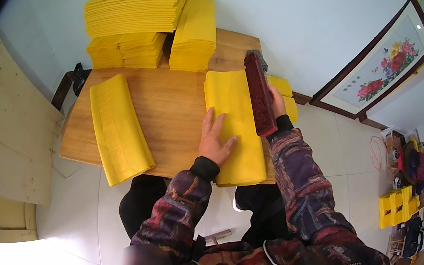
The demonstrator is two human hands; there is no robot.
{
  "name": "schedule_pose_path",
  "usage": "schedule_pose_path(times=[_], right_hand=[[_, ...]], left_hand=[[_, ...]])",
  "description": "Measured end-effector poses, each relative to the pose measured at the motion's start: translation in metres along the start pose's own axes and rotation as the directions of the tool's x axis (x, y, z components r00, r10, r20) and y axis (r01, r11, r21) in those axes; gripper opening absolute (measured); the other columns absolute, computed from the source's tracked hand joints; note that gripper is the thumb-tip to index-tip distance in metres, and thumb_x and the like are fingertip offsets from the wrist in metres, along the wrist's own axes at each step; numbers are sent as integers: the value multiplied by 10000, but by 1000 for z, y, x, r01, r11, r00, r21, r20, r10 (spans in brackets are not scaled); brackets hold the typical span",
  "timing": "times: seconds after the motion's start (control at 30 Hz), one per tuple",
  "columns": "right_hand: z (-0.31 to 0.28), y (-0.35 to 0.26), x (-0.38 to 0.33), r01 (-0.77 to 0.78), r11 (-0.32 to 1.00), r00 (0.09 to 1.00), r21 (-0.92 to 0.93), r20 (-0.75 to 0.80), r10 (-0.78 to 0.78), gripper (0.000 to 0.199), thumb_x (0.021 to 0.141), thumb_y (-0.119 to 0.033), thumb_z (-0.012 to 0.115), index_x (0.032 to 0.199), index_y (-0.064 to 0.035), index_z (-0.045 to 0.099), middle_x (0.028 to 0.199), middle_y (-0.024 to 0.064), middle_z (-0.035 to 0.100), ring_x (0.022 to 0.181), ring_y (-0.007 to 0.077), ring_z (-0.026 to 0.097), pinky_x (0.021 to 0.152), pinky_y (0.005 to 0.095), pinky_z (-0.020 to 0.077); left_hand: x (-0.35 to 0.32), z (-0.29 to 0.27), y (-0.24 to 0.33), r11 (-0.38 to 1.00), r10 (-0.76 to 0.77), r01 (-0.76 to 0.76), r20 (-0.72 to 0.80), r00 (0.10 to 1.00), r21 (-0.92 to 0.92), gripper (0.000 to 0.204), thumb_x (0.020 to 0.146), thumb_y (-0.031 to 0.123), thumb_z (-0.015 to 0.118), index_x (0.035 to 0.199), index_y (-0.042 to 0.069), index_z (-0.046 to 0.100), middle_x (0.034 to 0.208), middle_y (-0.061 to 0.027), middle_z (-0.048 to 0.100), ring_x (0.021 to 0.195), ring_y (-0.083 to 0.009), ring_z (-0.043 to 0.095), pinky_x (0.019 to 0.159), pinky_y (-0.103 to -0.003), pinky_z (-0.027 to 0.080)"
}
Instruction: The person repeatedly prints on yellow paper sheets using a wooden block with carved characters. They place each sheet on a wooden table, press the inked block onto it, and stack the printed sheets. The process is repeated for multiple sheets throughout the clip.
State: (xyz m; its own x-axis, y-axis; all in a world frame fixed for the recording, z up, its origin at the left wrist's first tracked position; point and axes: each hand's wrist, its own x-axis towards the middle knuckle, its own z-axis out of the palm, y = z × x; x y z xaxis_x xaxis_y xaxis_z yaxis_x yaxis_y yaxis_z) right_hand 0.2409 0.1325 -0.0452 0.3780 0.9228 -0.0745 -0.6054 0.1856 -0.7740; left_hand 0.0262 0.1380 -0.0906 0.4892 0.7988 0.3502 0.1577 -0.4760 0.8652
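Note:
My left hand lies with fingers spread on the left part of a folded stack of yellow paper at the table's right side. In my right hand is a long dark red stamp block, gripped from its right side and tipped so its rough, carved-looking face turns left. The block is upright on edge, over the right border of the stack; whether it touches the paper I cannot tell. Another yellow paper stack, bearing a faint reddish printed strip, lies at the table's left.
High piles of yellow paper stand at the back of the wooden table. A grey object sits behind the block, and more yellow stacks are right of my hand. A framed flower picture leans by the wall.

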Motion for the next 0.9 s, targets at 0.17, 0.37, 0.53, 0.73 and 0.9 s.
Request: schedule_pose_path(times=[0.17,0.37,0.53,0.73,0.9], right_hand=[[3,1,0,90,984,995,-156,54,-82,255,914,-215,426,996,-22,571,939,65,624,816,157,600,713,276,486],[12,6,3,96,976,995,-197,23,-93,206,897,-179,446,936,-13,561,908,62,611,803,152,594,738,276,468],[19,8,2,165,947,986,-275,7,-169,198,885,-168,463,940,-3,558,902,68,607,793,157,589,741,281,462],[22,9,5,219,923,975,-315,37,-219,210,874,-181,482,934,6,554,884,57,601,781,138,579,725,258,455],[24,12,8,224,910,972,-349,17,-232,229,871,-192,485,944,12,561,884,60,599,774,139,572,715,251,450]], left_hand=[[1,-2,5,1000,10,-10,8,1000,11,605,711,154,693,1259,90,445,1422,-217,213,1305,-367,244,1057,-372,255],[0,-2,7,995,69,-71,17,997,74,595,709,168,693,1255,122,462,1415,-237,199,1302,-395,220,1060,-389,247],[0,-2,5,997,49,-50,19,999,66,606,698,160,702,1255,138,463,1421,-229,194,1297,-409,225,1057,-402,254],[0,0,3,997,33,-35,23,999,70,621,694,152,702,1260,128,450,1423,-221,195,1298,-413,223,1058,-403,254],[0,0,2,996,44,-45,19,999,74,625,690,141,702,1259,116,446,1422,-224,197,1301,-412,219,1060,-402,251]])
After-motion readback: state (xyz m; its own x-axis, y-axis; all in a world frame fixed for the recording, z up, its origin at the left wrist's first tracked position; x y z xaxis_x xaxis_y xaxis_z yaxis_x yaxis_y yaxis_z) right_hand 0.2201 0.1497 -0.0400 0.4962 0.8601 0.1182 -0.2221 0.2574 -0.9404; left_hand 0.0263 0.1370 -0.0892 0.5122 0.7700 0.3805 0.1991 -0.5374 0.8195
